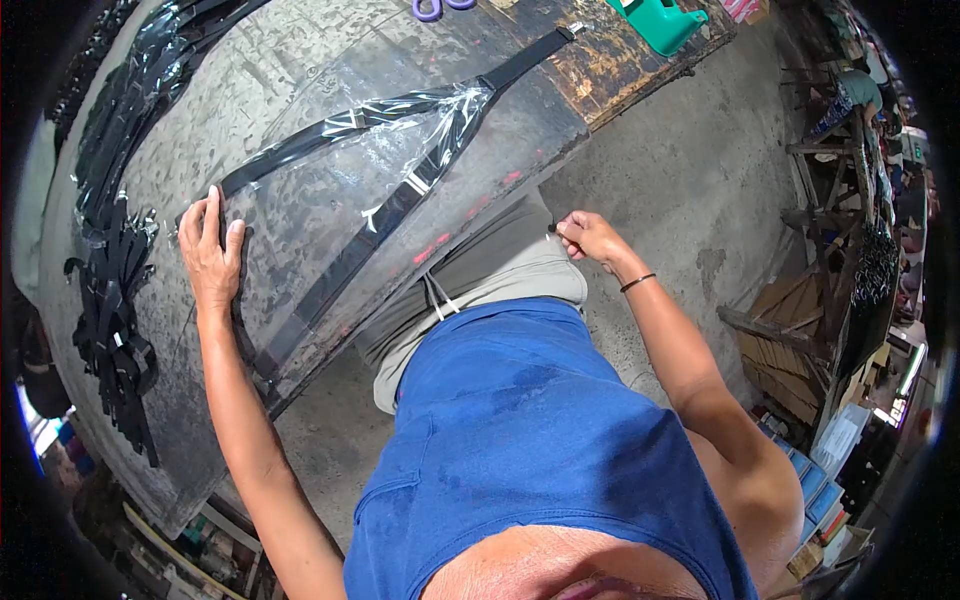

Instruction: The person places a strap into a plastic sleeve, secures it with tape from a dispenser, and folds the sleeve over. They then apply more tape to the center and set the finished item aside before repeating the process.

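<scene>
A pair of black suspenders [345, 265] with metal adjusters and clear plastic film round parts of the straps lies in a Y shape on the dark worktable [300, 90]. Its single strap points to the upper right and ends in a metal clip. My left hand [211, 250] rests on the table with fingers apart, its fingertips at the end of the upper strap. Off the table's edge, to the right of my shorts, my right hand [583, 238] is closed in a pinch on a small dark thing that I cannot make out.
Bundles of black straps [115, 330] with clips lie along the table's left side. Purple scissor handles [442, 8] and a green plastic holder [665, 28] are at the far edge. Wooden racks [810, 250] stand at the right, with a person [855, 95] beyond.
</scene>
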Motion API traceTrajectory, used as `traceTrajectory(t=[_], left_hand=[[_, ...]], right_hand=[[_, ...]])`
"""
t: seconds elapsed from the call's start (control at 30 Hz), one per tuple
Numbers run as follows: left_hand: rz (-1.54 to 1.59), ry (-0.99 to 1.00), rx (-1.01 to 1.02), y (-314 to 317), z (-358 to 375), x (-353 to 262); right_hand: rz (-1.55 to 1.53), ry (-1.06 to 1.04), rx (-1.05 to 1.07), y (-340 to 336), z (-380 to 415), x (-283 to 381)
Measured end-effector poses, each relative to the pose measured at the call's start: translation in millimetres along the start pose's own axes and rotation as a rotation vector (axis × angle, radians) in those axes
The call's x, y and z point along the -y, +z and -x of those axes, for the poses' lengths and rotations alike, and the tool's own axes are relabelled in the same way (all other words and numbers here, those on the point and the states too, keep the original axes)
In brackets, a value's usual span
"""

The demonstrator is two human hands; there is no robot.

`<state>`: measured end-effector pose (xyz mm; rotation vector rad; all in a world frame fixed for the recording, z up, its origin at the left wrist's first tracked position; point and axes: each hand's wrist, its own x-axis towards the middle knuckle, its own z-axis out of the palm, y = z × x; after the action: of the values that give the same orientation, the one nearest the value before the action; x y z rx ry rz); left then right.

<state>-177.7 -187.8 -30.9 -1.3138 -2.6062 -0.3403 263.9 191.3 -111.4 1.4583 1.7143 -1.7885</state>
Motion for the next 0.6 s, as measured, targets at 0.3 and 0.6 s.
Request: traceTrajectory(t=[0.3, 0.6], left_hand=[[-0.004, 0.005, -0.009, -2, -1, -3], [0.052, -0.038, -0.020, -12, 0, -12]], right_hand=[[0.012, -0.123, -0.037, 19, -2, -9], [0.299, -0.616, 0.000, -1, 60, 101]])
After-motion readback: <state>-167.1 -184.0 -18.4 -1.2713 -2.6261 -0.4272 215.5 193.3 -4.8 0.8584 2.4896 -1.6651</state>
